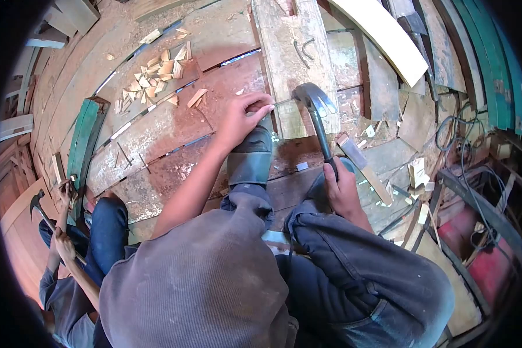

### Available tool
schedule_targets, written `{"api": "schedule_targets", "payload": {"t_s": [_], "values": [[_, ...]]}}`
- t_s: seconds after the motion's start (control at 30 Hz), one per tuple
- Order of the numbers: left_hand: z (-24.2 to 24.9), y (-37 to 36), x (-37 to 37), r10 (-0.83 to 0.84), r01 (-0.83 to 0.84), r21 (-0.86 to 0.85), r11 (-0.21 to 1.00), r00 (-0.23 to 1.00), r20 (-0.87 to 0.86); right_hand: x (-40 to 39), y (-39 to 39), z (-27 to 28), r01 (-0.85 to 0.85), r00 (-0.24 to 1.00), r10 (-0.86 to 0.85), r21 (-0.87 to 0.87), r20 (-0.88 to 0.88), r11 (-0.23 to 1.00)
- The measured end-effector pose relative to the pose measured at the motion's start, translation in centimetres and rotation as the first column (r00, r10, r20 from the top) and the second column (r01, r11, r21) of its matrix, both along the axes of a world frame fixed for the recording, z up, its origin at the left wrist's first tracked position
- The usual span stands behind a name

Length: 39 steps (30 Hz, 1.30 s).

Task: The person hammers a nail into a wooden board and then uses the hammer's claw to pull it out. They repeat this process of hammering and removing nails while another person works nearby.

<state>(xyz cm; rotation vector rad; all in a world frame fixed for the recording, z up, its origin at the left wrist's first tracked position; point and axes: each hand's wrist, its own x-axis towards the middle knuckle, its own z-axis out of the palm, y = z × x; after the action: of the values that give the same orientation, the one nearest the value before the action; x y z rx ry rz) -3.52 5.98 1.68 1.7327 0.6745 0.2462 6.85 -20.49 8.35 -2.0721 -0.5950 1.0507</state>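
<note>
Wood offcuts (162,71) lie heaped on the far left of a plank floor (174,129), its worn boards stained reddish brown and split by narrow gaps. A broad pale board (293,75) stretches across the middle, toward the far side. Thin dark nails (124,153) rest on the left near a green timber (86,145); on the right, a wooden-handled flat blade (365,168) lies among pale scraps (417,174).
</note>
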Motion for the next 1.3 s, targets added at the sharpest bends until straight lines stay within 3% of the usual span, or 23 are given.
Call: {"api": "schedule_targets", "payload": {"t_s": [0.23, 0.33, 0.43, 0.53, 0.73, 0.93, 1.03, 1.13, 1.3], "values": [[-0.1, 0.1, 0.2, 0.030, -0.034, -0.103, 0.994, 0.999, -0.041, -0.3, -1.0, -0.8, 0.096, 0.988, -0.083, 0.090, -0.134, 0.991], [-0.2, 0.1, 0.3, 0.026, -0.028, -0.068, 0.997, 0.999, -0.037, -0.6, -1.4, -1.2, 0.091, 0.988, -0.076, 0.109, -0.134, 0.990], [-0.5, 0.0, 0.3, 0.022, -0.023, -0.038, 0.999, 0.999, -0.032, -0.7, -1.1, -0.7, 0.031, 0.993, -0.032, -0.005, -0.116, 1.000], [0.0, -0.1, 0.4, 0.035, -0.036, -0.013, 0.999, 0.998, -0.049, -1.0, -0.6, -0.6, 0.000, 0.998, 0.001, 0.012, -0.064, 1.000], [-1.4, -0.3, 0.7, 0.048, -0.051, 0.039, 0.998, 0.996, 0.075, -1.0, 0.7, 0.3, -0.069, 0.997, 0.070, -0.040, 0.024, 0.997], [-1.2, -0.4, 0.5, 0.052, -0.054, 0.066, 0.996, 0.998, 0.037, -1.3, 1.0, 0.4, -0.054, 0.998, 0.057, -0.072, 0.038, 0.996], [-1.6, -0.7, 0.5, 0.064, -0.072, 0.070, 0.995, 0.991, 0.114, -1.7, 0.8, -0.3, -0.043, 0.990, 0.039, 0.032, 0.133, 0.999], [-1.5, -0.8, 0.5, 0.071, -0.086, 0.119, 0.989, 0.989, 0.128, -1.5, 0.9, 0.3, -0.072, 0.983, 0.070, 0.008, 0.170, 0.997], [-1.3, -0.9, 0.3, 0.063, -0.080, 0.154, 0.985, 0.992, 0.112, -1.5, 0.7, 1.9, -0.074, 0.978, 0.045, 0.135, 0.205, 0.988]]}}
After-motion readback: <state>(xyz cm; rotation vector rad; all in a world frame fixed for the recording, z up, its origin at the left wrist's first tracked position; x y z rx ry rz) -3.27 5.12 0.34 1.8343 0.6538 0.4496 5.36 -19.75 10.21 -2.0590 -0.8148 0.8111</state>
